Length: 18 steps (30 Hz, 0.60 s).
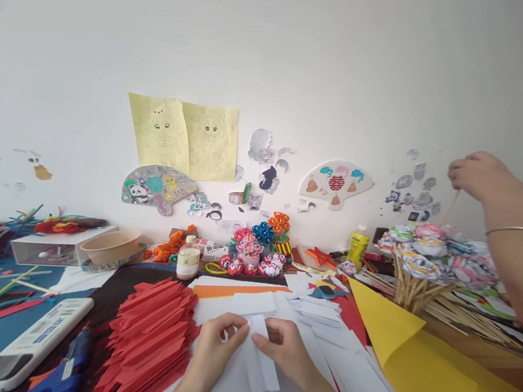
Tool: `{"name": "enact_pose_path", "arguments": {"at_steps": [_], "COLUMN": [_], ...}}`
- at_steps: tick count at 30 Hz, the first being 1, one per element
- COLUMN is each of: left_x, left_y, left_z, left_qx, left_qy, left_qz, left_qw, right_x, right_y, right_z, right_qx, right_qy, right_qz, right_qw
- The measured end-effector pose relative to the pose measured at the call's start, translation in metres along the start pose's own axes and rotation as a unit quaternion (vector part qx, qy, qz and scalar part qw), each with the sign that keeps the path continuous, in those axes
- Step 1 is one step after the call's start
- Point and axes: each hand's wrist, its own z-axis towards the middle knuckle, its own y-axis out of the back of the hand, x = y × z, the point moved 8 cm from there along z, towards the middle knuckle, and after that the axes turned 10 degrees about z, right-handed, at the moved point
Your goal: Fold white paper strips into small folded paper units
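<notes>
Between my two hands is a folded white paper strip (pixel 262 364), its lower end spread into pleats over the white sheets (pixel 220 377). My left hand (pixel 219 346) pinches the strip's upper left edge between thumb and fingertips. On the other side, my right hand (pixel 286 349) grips the upper right edge, thumb in front. A stack of folded red paper strips (pixel 150 339) lies left of my left hand. Beyond my right hand are several folded white paper pieces (pixel 317 312).
At the right, another person's hand (pixel 479 174) holds a thin stick above a bunch of paper flowers (pixel 426 255). Yellow paper (pixel 429 372) lies right. A glue gun (pixel 65 362), a power strip (pixel 35 340) and a bottle (pixel 188 260) stand or lie left.
</notes>
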Motion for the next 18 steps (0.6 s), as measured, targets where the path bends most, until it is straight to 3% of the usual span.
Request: {"name": "enact_pose_path", "arguments": {"at_steps": [18], "left_x": [-0.007], "left_y": [0.002], "left_z": [-0.001], "left_qx": [0.002], "left_qy": [-0.001], "left_qz": [0.003], "left_qw": [1.000], "right_x": [0.014], "right_y": [-0.004], "right_z": [-0.003], "right_qx": [0.008], "right_qy": [0.012], "right_qz": [-0.047], "right_qw": [0.999]}}
